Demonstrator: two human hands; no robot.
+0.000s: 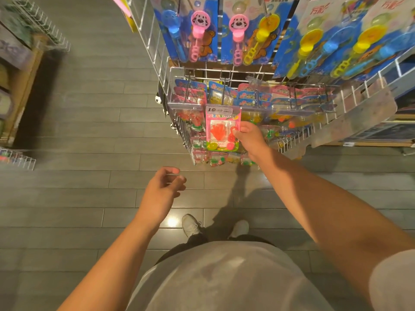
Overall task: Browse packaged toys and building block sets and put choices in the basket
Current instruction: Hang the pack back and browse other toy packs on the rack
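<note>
At the front edge of the white wire rack (179,131), the right hand (248,136) pinches a pink blister pack (222,129) by its right edge, thumb on the front face, the pack upright and facing the camera. Its grip is closed on the card; inside the clear bubble sit an orange hand-shaped toy and small pink and yellow balls, and a white price label crosses the top. The pack hangs just in front of rows of similar small packets (202,153) on the rack's hooks. Above them, at the rack's top, hang blue cards of bubble wands (202,30) in pink, yellow and blue. The left hand (162,191) hovers lower, apart from the rack, fingers loosely curled, its grip released and holding nothing. Below are 2 pale shoes (190,225) on the dark plank floor (67,198).
</note>
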